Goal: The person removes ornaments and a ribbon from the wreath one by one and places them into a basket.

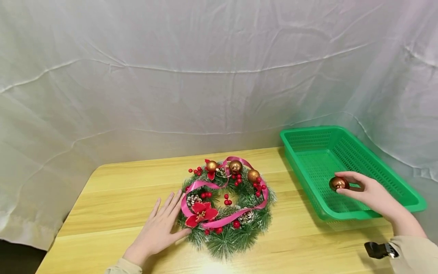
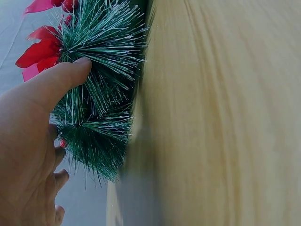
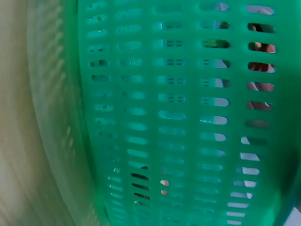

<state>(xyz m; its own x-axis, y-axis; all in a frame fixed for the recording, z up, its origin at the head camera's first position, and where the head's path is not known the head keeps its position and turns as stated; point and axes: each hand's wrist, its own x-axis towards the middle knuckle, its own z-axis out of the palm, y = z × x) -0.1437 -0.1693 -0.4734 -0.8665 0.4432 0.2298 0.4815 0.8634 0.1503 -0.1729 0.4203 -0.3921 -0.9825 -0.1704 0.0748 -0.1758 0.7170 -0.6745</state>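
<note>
A shiny copper-brown Christmas bauble (image 1: 338, 183) is pinched between the thumb and fingers of my right hand (image 1: 371, 194), over the green basket (image 1: 294, 152). The basket's slotted side fills the right wrist view and mostly hides that hand. My left hand (image 1: 162, 226) lies with its fingers spread at the left edge of a green wreath (image 1: 224, 241), and its thumb (image 2: 70, 77) touches the needles in the left wrist view. On the wreath are a pink ribbon (image 1: 227, 220), a red flower (image 1: 201, 214), red berries, pinecones (image 1: 247, 217) and several bauble ornaments (image 1: 235, 167) along its far side.
The wreath lies on a light wooden table (image 1: 119, 190), left of the basket. A pale cloth (image 1: 205, 95) hangs behind the table and along its sides. A black band (image 1: 378, 250) is worn at my right wrist.
</note>
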